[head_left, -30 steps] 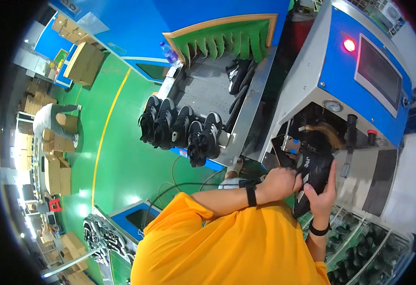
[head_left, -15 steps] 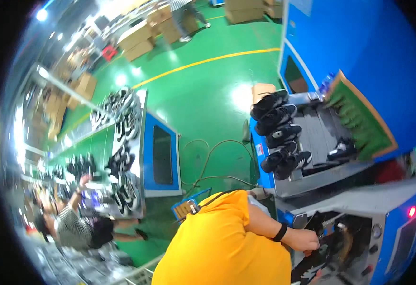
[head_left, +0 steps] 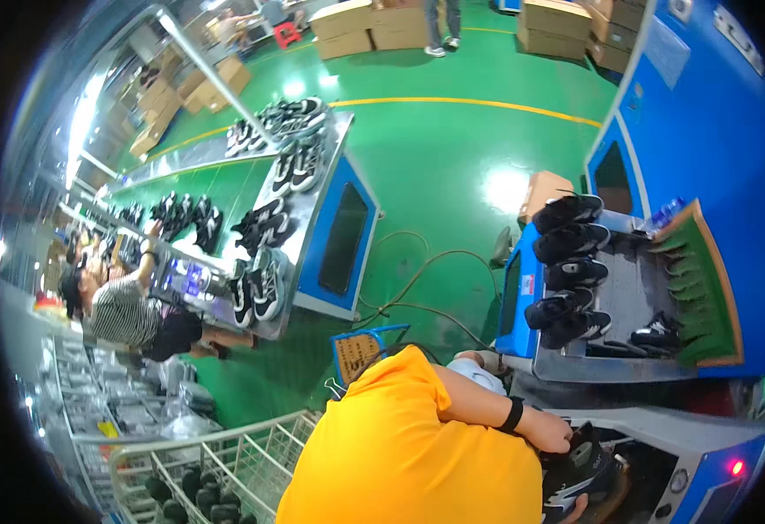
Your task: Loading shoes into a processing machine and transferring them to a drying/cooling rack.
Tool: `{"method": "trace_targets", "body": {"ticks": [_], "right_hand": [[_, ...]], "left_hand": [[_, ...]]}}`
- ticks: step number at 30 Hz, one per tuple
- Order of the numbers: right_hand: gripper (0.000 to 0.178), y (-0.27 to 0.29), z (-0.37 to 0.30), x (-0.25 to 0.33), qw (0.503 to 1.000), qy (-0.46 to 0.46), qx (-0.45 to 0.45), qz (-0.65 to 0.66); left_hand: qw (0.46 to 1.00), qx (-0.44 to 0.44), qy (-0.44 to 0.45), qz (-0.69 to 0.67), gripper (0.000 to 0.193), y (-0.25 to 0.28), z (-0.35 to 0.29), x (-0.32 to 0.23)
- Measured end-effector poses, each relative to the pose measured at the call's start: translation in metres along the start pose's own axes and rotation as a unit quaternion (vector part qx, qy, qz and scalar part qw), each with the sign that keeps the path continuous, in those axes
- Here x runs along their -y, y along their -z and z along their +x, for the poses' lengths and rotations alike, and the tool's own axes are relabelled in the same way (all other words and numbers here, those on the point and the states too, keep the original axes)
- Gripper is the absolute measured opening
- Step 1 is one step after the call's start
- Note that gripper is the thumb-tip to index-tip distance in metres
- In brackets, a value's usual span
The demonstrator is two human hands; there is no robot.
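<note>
Both hands are at work low on the right of the frame: the left hand, a black band at its wrist, is curled closed at the top edge of a black shoe, though exactly what its fingertips pinch can't be made out. Just below it the right hand shows only in part, a digit laid against the shoe's pale-soled side; how tightly it closes, no telling.

Out wide, green floor fills the middle, crossed by a yellow line. A big blue cabinet commands the upper right, and a grey-and-blue machine sits at lower right, the shoe at its mouth. Over on the left, a metal-topped table carries pairs of shoes; lower left, a white wire rack holds dark items. Mid-left, a co-worker in a striped top has an arm out toward more footwear. Right of centre, five dark shoes line the end of a grey conveyor bed, with a green fringed curtain behind. Smaller now: a clear bottle beside the bed, and, lower right, a glowing red lamp.
</note>
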State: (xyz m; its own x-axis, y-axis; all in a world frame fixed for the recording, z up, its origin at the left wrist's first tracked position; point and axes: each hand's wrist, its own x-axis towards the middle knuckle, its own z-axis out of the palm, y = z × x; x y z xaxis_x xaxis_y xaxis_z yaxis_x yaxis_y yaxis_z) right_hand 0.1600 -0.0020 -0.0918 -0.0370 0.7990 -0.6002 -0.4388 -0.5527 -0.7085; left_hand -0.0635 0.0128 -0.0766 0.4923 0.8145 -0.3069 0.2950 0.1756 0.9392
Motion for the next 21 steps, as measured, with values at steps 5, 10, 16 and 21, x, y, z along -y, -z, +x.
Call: {"method": "trace_targets", "body": {"ticks": [5, 10, 16, 21], "right_hand": [[0.048, 0.024, -0.030, -0.025, 0.995, 0.011, -0.064, 0.075], [0.045, 0.054, -0.097, -0.057, 0.965, 0.058, -0.158, 0.199], [0.064, 0.017, -0.124, -0.016, 0.933, 0.190, -0.251, 0.176], [0.087, 0.014, -0.131, -0.001, 0.887, 0.277, -0.357, -0.092]], "left_hand": [[0.987, 0.133, -0.091, 0.008, 0.032, 0.010, 0.008, -0.019], [0.941, 0.322, -0.102, -0.015, 0.026, 0.016, 0.030, -0.033], [0.918, 0.385, -0.030, 0.087, 0.034, -0.002, 0.033, -0.047], [0.923, 0.348, 0.020, 0.162, 0.032, -0.004, 0.041, -0.054]]}}
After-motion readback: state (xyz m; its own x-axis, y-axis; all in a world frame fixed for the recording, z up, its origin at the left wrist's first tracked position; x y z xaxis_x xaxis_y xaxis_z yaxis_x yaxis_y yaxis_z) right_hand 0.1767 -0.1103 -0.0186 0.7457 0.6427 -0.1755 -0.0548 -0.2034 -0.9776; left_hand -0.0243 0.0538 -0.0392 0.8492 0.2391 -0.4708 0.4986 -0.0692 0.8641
